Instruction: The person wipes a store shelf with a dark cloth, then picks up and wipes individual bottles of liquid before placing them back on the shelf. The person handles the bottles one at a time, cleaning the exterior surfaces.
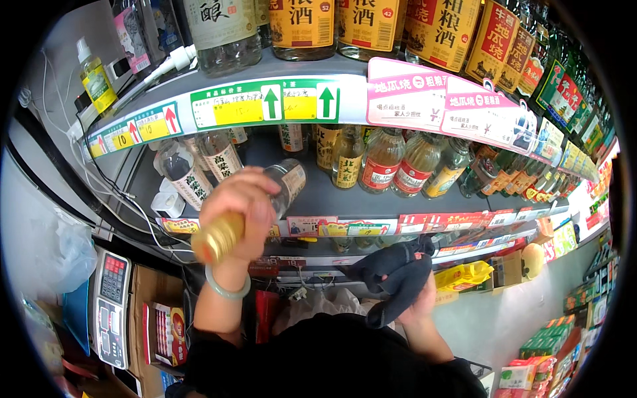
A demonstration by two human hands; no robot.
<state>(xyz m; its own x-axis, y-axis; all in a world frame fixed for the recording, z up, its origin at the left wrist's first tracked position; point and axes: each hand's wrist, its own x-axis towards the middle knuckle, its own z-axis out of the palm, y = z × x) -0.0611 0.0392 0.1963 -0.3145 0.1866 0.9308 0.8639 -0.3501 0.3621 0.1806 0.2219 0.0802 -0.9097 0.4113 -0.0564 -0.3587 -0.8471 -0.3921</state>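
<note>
My left hand (240, 207), with a pale bangle at the wrist, is wrapped round a clear glass liquor bottle (290, 180) with a gold cap. The bottle is tilted, its cap toward me and its base over the middle shelf (312, 199). Lower right, my right hand (421, 295) grips a dark cloth (397, 272) that hangs in folds and hides most of the fingers. Left of the held bottle stand clear bottles with white labels (188, 176). To its right are a small yellow-labelled bottle (347, 162) and red-labelled bottles (383, 166).
Large orange-labelled bottles (302, 30) line the upper shelf, whose front carries price tags (265, 104). White cables (133, 202) hang at the left by a charger (167, 202). A weighing scale (111, 305) and a cardboard box (149, 285) are lower left. Stacked cartons (547, 338) stand lower right.
</note>
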